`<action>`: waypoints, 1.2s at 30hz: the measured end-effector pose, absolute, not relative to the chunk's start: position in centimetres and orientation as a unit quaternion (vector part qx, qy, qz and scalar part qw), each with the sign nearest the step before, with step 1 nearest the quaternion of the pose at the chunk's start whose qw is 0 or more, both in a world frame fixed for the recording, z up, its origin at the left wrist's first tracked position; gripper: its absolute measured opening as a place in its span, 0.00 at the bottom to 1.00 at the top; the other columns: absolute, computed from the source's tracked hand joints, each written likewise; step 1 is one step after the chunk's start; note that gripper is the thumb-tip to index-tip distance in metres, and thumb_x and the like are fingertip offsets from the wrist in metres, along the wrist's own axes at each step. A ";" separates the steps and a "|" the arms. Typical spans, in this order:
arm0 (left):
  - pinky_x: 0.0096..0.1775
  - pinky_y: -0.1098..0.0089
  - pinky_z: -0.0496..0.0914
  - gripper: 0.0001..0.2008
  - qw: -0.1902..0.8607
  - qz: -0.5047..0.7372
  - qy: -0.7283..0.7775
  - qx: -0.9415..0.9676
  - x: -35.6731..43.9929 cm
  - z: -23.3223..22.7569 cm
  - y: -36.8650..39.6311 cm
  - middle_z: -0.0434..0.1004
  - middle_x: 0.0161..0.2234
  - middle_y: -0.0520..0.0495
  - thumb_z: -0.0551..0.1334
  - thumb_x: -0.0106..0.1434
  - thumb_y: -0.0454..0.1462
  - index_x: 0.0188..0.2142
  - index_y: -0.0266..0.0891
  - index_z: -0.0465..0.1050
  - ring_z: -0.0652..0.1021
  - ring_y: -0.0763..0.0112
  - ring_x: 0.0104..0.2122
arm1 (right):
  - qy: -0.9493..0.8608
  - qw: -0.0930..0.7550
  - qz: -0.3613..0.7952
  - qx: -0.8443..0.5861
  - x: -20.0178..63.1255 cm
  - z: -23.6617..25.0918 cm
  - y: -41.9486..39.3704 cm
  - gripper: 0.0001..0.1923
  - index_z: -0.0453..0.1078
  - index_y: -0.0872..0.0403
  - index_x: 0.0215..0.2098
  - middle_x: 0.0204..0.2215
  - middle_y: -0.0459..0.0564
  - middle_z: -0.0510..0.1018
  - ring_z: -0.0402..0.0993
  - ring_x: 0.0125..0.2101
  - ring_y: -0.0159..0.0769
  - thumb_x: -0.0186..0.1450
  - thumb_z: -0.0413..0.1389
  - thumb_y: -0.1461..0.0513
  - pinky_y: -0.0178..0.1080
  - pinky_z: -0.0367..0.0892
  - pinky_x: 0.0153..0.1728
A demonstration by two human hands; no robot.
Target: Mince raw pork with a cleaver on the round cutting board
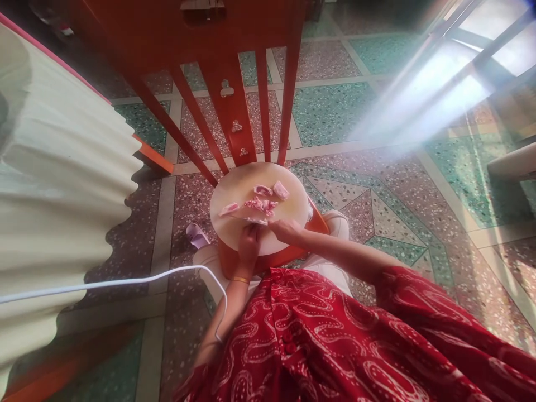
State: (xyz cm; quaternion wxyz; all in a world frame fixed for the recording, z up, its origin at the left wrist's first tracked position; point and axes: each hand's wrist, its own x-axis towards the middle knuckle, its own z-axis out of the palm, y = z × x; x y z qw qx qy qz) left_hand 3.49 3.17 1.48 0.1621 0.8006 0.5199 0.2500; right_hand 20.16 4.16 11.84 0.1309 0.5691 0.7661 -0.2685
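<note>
Head view, looking down over a red patterned dress at a round wooden chopping board sitting on an orange stool, approx. centre frame. Pink raw meat pieces lie scattered on the board: one chunk towards the far right, one strip at the left, a small heap in the middle.

Left hand is at the near edge of the board, fingers curled; it seems to grip the handle of a knife whose pale blade lies flat across the board just below the meat heap, but the handle itself is hidden, so can't tell for sure. A gold bangle is on that wrist. Right hand rests on the board just beside the blade, fingers bent and partly closed, touching the board or the blade end; whether it holds anything can't be told.

Behind the board stands a red wooden chair back w/ slats. A white cable runs across the terrazzo floor from the left. A cream pleated cloth fills the left side.
</note>
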 end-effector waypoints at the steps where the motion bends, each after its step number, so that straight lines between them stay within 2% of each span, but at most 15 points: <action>1: 0.48 0.58 0.66 0.15 0.167 0.258 0.518 0.798 3.5 1.5 3.2 0.73 0.42 0.39 0.49 0.67 0.37 0.45 0.35 0.70 0.72 0.60 0.44 | 0.763 0.138 -0.264 0.573 20.7 12.2 3.9 0.16 0.63 0.53 0.50 0.39 0.56 0.77 0.75 0.38 0.41 0.66 0.43 0.66 0.37 0.67 0.33; 7: 0.45 0.58 0.67 0.13 0.145 0.289 0.523 0.789 3.4 0.9 3.3 0.74 0.40 0.38 0.49 0.66 0.37 0.43 0.35 0.71 0.72 0.60 0.42 | 0.746 0.166 -0.249 0.595 22.2 14.4 1.1 0.16 0.62 0.54 0.50 0.34 0.57 0.77 0.76 0.34 0.40 0.68 0.40 0.65 0.37 0.67 0.30; 13: 0.44 0.58 0.68 0.12 0.105 0.306 0.493 0.808 3.2 -0.4 3.7 0.75 0.38 0.40 0.51 0.65 0.35 0.42 0.35 0.71 0.73 0.60 0.40 | 0.735 0.180 -0.264 0.599 20.2 13.3 1.8 0.14 0.63 0.54 0.48 0.34 0.56 0.77 0.76 0.34 0.41 0.68 0.41 0.64 0.38 0.68 0.31; 19: 0.47 0.56 0.67 0.14 0.106 0.278 0.481 0.825 3.2 -0.9 4.0 0.75 0.40 0.39 0.53 0.61 0.31 0.44 0.36 0.70 0.74 0.59 0.40 | 0.795 0.030 -0.251 0.552 16.9 11.7 5.2 0.18 0.59 0.52 0.55 0.48 0.57 0.73 0.69 0.48 0.40 0.69 0.41 0.62 0.38 0.66 0.41; 21: 0.47 0.56 0.67 0.13 0.104 0.292 0.484 0.818 3.3 -0.9 4.0 0.75 0.40 0.40 0.53 0.62 0.31 0.44 0.36 0.71 0.74 0.58 0.41 | 0.790 0.061 -0.261 0.551 17.7 11.6 4.9 0.18 0.60 0.52 0.55 0.46 0.57 0.74 0.71 0.45 0.40 0.68 0.42 0.64 0.37 0.66 0.39; 25: 0.47 0.58 0.68 0.12 0.126 0.314 0.480 0.809 3.2 -0.5 3.6 0.74 0.41 0.39 0.52 0.65 0.34 0.44 0.35 0.71 0.72 0.59 0.43 | 0.770 0.167 -0.256 0.561 21.8 11.8 3.6 0.16 0.62 0.54 0.51 0.35 0.56 0.77 0.75 0.36 0.40 0.67 0.42 0.67 0.36 0.66 0.31; 29: 0.46 0.60 0.68 0.12 0.140 0.327 0.491 0.795 3.3 0.2 3.4 0.73 0.41 0.41 0.51 0.66 0.35 0.44 0.37 0.71 0.72 0.62 0.42 | 0.754 0.182 -0.207 0.596 23.8 12.6 3.4 0.16 0.63 0.55 0.50 0.32 0.56 0.77 0.75 0.34 0.41 0.67 0.41 0.67 0.37 0.66 0.30; 32: 0.44 0.61 0.69 0.11 0.119 0.336 0.496 0.792 3.3 0.5 3.4 0.73 0.40 0.40 0.53 0.65 0.36 0.42 0.37 0.71 0.72 0.62 0.42 | 0.769 0.165 -0.214 0.579 23.2 12.9 2.9 0.16 0.63 0.54 0.50 0.34 0.56 0.76 0.75 0.33 0.40 0.67 0.41 0.66 0.37 0.67 0.30; 36: 0.43 0.60 0.69 0.11 0.116 0.325 0.495 0.797 3.3 0.3 3.4 0.74 0.37 0.40 0.52 0.65 0.35 0.40 0.36 0.72 0.73 0.61 0.40 | 0.779 0.162 -0.209 0.568 22.1 12.5 1.7 0.16 0.65 0.55 0.49 0.43 0.62 0.71 0.72 0.39 0.43 0.64 0.44 0.67 0.39 0.68 0.33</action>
